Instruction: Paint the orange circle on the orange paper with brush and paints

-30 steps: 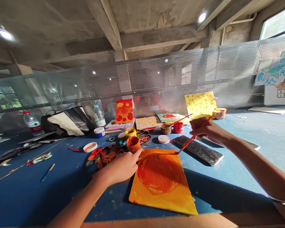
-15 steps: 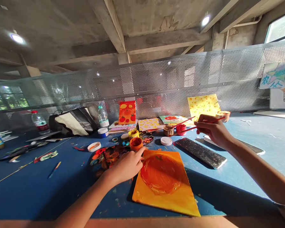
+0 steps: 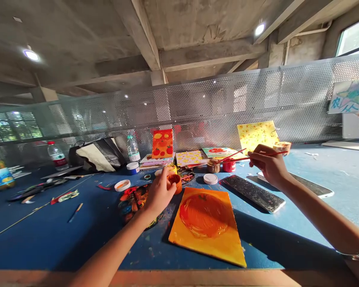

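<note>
While the right hand [image 3: 269, 165] grips a red paintbrush [image 3: 241, 159], the left hand [image 3: 160, 193] rests against an orange paint jar [image 3: 177, 185]

Where the blue desk [image 3: 86, 243] lies nearest the person, an orange canvas [image 3: 208, 225] sits flat between the two arms, bearing a darker orange round shape with a small greenish mark at its top, part of it in shadow. The right fingers are closed on the brush, which points leftward above the desk, well off the canvas, its far end near a red paint jar [image 3: 229, 166] and a brown jar [image 3: 213, 166]. The left thumb and fingers curl at the left side of the open orange jar, just beyond the canvas's upper left corner; whether they grip it firmly, one cannot tell. Beneath the left wrist spreads a paint-smeared palette [image 3: 131, 199], and just behind the orange jar stands a yellow jar [image 3: 172, 169], partly hidden by the hand. To the right of the canvas lies a dark, speckled phone [image 3: 253, 193], with a white lid [image 3: 210, 179] near its left end. Farther back, a red painting [image 3: 162, 143] stands upright, and a yellow one [image 3: 257, 134] leans near the perforated screen [image 3: 191, 107]
</note>
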A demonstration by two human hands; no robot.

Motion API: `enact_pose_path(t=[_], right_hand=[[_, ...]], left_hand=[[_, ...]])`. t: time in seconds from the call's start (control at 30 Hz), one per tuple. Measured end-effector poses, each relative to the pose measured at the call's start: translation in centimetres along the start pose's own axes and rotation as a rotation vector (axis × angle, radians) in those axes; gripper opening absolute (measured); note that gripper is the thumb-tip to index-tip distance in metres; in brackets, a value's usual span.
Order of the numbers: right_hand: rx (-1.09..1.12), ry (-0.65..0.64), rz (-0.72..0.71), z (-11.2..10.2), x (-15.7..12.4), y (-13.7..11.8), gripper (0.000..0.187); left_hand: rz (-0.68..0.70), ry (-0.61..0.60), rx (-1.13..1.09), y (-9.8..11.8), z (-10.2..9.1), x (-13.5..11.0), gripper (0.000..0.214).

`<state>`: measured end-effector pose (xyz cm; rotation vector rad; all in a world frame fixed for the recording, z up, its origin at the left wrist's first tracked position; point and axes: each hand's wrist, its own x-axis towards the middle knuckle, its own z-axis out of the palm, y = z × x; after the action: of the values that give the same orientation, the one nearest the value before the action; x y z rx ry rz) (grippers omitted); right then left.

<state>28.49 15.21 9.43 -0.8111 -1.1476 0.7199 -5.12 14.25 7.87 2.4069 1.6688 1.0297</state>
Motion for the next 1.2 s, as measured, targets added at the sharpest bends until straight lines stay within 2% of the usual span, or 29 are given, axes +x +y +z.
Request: enact_pose_path(t=[0.07,0.13,0.33,0.5,0.77,1.0,1.2], right_hand=[[0.019,0.013,-0.011,0.1,-0.1,0.0,0.036],[0.029,0.014,-0.010,0.3,-0.1,0.2,0.035],[0.029,-0.054,0.019,0.9,-0.5,0.6,0.035],[-0.002,-0.163,0.029,2.2,-1.4,0.2,0.029],[-0.094,-0.336,0.000,4.4,-4.0,0.3,0.028],[-0.183,-0.443,-0.186,5.4,-6.3,-0.4,0.028],[-0.528,-0.572,-0.495,6.2,-7.4,-0.2,0.020]], left_hand=[[-0.023,0.065,0.056,-0.7,-0.2,0.5,0.058],[-0.045,0.063,0.097,-1.3,-0.2,1.0,0.074],[-0.088,-0.115,0.119,-2.4,0.4,2.4,0.090],[-0.104,-0.184,0.113,-1.8,0.9,3.2,0.093],[-0.005,-0.062,0.108,-0.1,1.3,1.7,0.080],[0.199,0.056,0.081,-0.5,1.9,0.8,0.077],[0.316,0.090,0.068,-0.1,1.6,0.5,0.072]])
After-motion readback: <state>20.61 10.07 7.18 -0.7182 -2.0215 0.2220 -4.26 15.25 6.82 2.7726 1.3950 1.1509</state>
